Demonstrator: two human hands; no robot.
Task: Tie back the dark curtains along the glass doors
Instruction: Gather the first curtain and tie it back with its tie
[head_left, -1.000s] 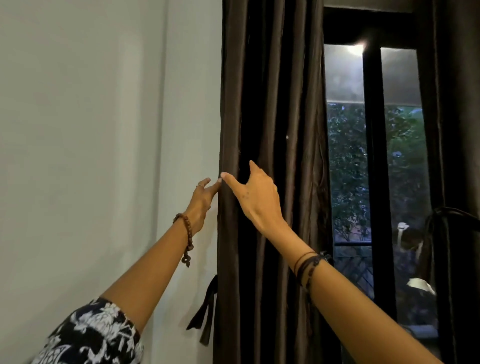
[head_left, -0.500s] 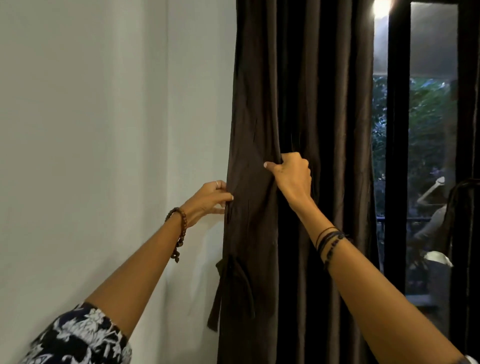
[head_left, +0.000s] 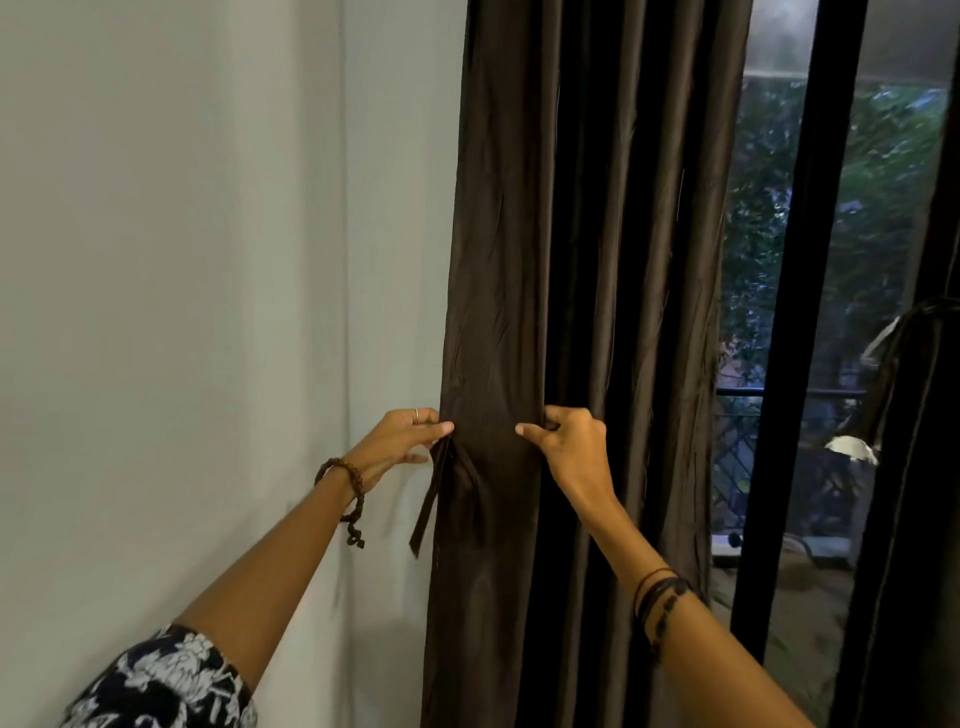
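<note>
A dark brown curtain (head_left: 587, 234) hangs in folds beside the white wall, bunched to the left of the glass door. My left hand (head_left: 402, 441) pinches the curtain's left edge at the spot where a dark tie strap (head_left: 428, 504) hangs down. My right hand (head_left: 569, 441) grips a fold of the curtain a little to the right, at the same height, with its thumb pointing left across the cloth. A flat panel of fabric is stretched between the two hands.
A white wall (head_left: 208, 312) fills the left half. A black door frame (head_left: 800, 312) divides the glass (head_left: 883, 234), with greenery and a balcony railing outside. Another dark curtain (head_left: 914, 519) hangs at the far right edge.
Both hands have slid down the curtain, from its upper folds to the tie strap's level. My right hand closed on a fold and my left hand took the curtain's edge.
</note>
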